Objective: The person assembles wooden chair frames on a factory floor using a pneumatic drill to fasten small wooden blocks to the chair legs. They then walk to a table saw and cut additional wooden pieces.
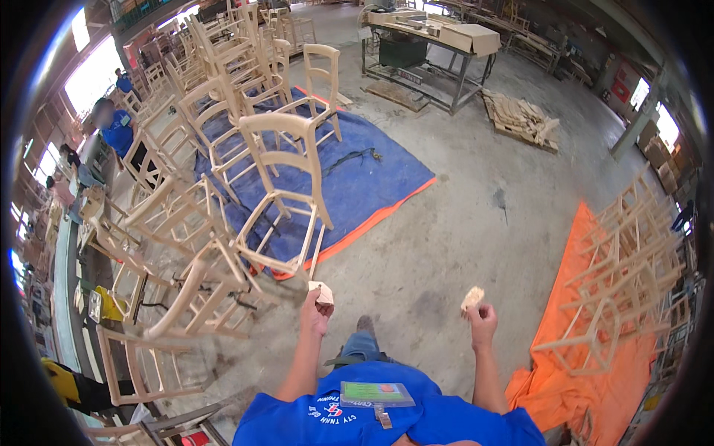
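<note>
Held out in front of me on the left, my left hand (317, 315) is closed around a small pale angular piece (320, 291) with a dark spot like a hole, wood by its look. My right hand (484, 320) pinches a small, rough-edged, cream-coloured piece (472, 298); whether it is wood, foam or cloth I cannot tell. Both hands are apart, above the concrete floor. Beyond my left hand, a bare wooden chair frame (286, 193) without a seat stands at the edge of a blue tarp (379, 167) with an orange border.
Many chair frames (197, 297) crowd the left side. An orange tarp (569, 312) carries stacked wooden frames (621, 286) at right. Farther off stand a metal-legged workbench (457, 67) and a pallet of wood pieces (520, 119). A person in blue (117, 132) is at far left.
</note>
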`<state>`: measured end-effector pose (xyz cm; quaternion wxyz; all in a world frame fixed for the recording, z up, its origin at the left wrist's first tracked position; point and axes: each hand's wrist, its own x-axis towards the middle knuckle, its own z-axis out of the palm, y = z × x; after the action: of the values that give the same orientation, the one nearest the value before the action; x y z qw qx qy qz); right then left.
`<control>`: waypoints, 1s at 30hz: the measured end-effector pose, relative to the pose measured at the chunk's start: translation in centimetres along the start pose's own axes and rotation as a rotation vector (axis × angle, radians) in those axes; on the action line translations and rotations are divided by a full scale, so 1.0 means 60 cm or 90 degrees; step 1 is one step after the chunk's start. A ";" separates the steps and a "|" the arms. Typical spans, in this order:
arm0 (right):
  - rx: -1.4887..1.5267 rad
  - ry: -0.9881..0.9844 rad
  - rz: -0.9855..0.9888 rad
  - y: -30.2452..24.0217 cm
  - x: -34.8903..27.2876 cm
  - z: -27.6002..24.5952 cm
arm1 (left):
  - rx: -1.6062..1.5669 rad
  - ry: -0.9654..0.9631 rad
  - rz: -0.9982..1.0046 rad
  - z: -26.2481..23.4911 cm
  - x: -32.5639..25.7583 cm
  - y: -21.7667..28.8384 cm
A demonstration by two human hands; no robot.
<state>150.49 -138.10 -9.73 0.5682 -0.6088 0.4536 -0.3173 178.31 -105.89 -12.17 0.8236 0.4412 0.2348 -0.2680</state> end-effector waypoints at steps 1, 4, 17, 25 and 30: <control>-0.013 0.034 0.007 -0.004 0.041 -0.001 | 0.012 -0.016 -0.006 0.061 0.050 0.015; -0.038 0.160 0.048 -0.006 0.156 0.000 | 0.085 -0.106 0.004 0.248 0.181 0.067; 0.061 0.170 0.169 -0.069 0.983 0.282 | 0.064 -0.079 0.004 0.919 0.786 0.158; -0.054 -0.187 -0.112 -0.359 1.642 0.682 | 0.053 0.028 0.088 1.150 1.126 0.281; -0.130 -0.187 -0.081 -0.376 1.930 0.891 | -0.026 0.062 0.014 1.329 1.406 0.382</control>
<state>247.82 -223.51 -10.77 0.5420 -0.7307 0.3564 -0.2127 268.11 -182.95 -11.07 0.8229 0.4393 0.2755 -0.2324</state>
